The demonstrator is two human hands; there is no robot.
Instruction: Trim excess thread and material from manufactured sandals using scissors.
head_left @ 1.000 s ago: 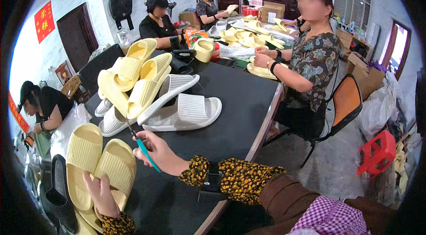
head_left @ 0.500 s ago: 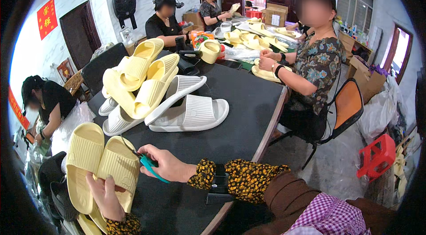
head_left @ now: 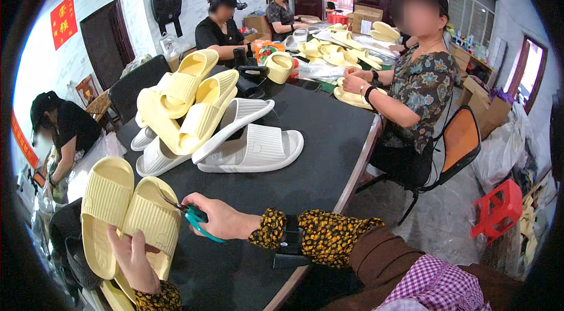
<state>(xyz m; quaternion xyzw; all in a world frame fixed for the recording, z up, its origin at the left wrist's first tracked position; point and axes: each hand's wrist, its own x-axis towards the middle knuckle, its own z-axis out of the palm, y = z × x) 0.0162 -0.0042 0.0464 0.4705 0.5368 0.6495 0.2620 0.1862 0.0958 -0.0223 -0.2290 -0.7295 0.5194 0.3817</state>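
The left hand [head_left: 132,261] holds a pair of yellow slippers [head_left: 108,190] side by side near the table's [head_left: 252,270] left edge. Its grip is closed, apparently pinching the adjoining inner sides, with the thumb over the right-hand slipper; the fingertips underneath are hidden. Holding both together this way likely makes them one steady piece, with the ribbed straps facing up and turned away from the wrist, so nothing covers them.

The right hand [head_left: 217,217] reaches in across the wood-trimmed right edge. Its grip is closed around the teal handles of small scissors [head_left: 204,228], and the thin dark blades point at the right-hand slipper's strap. The tip lies at or just above the ribs; I cannot tell whether it touches. The low angle probably suits fine control near the surface.

Beyond both hands, a heap of yellow slippers [head_left: 192,93] leans toward the table's left edge, partly propped on grey slippers [head_left: 249,149], which seem to serve as a base. That stacking leaves bare tabletop toward the right edge, giving the right forearm space. A co-worker [head_left: 420,70] sits past the far right corner.
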